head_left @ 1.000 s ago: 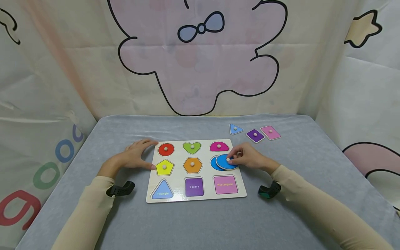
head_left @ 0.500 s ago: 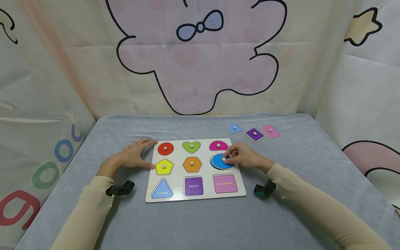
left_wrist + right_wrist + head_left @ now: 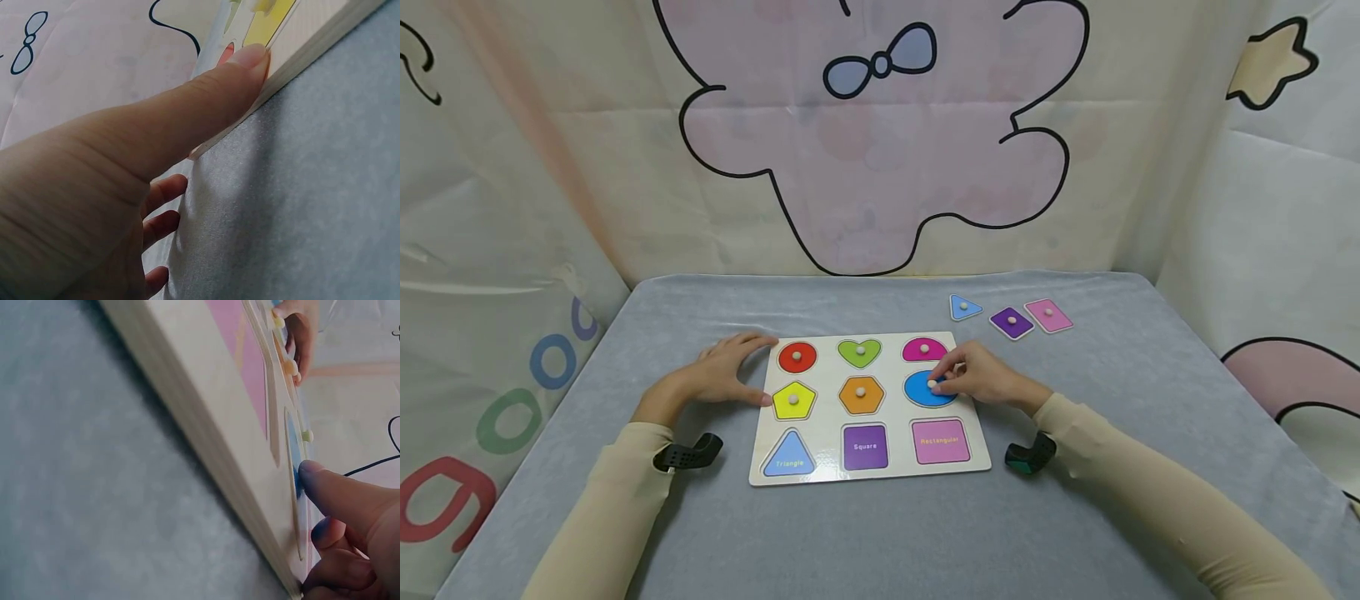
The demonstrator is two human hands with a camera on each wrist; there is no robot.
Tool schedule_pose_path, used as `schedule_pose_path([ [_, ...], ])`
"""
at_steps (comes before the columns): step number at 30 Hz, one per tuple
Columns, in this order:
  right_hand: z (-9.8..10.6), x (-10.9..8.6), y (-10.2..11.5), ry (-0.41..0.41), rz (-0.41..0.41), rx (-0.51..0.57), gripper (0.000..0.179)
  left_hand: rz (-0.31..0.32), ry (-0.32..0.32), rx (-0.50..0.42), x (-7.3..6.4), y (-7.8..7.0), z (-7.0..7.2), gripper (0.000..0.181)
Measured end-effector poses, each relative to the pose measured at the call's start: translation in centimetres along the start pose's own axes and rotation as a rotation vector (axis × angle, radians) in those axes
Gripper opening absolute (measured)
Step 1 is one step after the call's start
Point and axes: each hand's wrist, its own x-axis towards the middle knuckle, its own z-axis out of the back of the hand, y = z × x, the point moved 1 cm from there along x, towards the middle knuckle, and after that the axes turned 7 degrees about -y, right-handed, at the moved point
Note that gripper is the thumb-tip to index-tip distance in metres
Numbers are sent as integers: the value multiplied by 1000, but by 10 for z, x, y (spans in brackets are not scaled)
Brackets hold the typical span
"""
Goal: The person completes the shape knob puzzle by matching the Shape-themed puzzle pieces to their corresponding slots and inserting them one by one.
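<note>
A white wooden shape puzzle board (image 3: 830, 425) lies flat in front of me. In its right column, the blue oval piece (image 3: 916, 390) sits over its matching recess, its outline lined up with the slot. My right hand (image 3: 992, 377) pinches the small knob of that oval between thumb and forefinger; in the right wrist view the thumb (image 3: 331, 487) is right at the blue surface. At the board's left edge rests my left hand (image 3: 718, 375), fingers spread; the left wrist view has its thumb (image 3: 219, 94) on the edge near the yellow pentagon piece (image 3: 269, 25).
Behind the board's right corner lie a blue triangle piece (image 3: 962, 308), a purple square piece (image 3: 1012, 324) and a pink rectangle piece (image 3: 1049, 316). The board's front row shows printed recesses, such as the triangle recess (image 3: 790, 454). Grey cloth (image 3: 865, 542) covers the table.
My right hand has moved left with the blue oval piece, from overlapping the recess off-centre to lying in line with it. The left hand has stayed at the board's edge.
</note>
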Motion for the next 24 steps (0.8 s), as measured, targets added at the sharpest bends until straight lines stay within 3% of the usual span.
schedule_pose_path([
  [12,3,0,-1,60,13,-17,26,-5,-5,7,1,1,-1,99],
  [19,10,1,-3,29,-45,-31,32,-6,-7,10,1,0,-1,99],
  [24,16,2,-4,18,-33,-16,32,-8,-5,11,0,0,-1,99],
])
